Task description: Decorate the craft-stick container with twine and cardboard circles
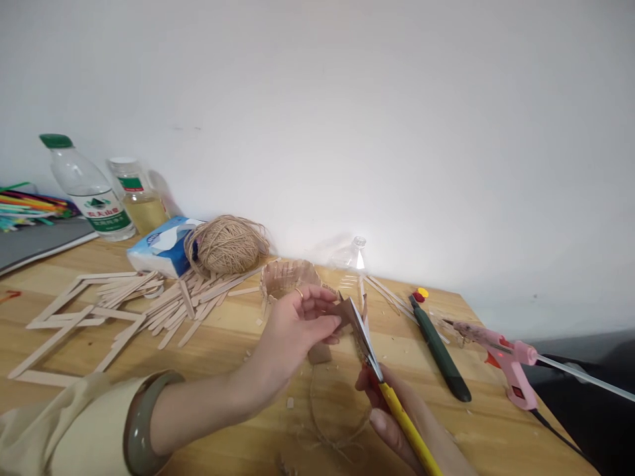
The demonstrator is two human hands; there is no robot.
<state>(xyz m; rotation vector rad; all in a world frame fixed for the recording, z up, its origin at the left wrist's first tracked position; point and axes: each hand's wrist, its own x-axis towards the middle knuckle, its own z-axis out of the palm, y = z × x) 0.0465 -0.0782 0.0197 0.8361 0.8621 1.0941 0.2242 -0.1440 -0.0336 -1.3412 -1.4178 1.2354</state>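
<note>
My left hand [302,317], with a ring on one finger, pinches a small piece of brown cardboard [343,312] above the middle of the table. In my right hand [391,410] are scissors [367,354] with yellow handles. Their blades point up and away, against the right edge of the cardboard. Behind my left fingers stands a round basket-like piece [290,274] in light brown, partly hidden. Below the hands lie another brown cardboard piece [320,354] and loose strands of twine [322,433].
Wooden sticks [183,304] and stick frames [74,330] spread over the left side, near a twine ball [228,244], tissue pack [159,248] and bottles [99,198]. To the right lie a dark green cutter [439,350] and a pink glue gun [506,360] by the table edge.
</note>
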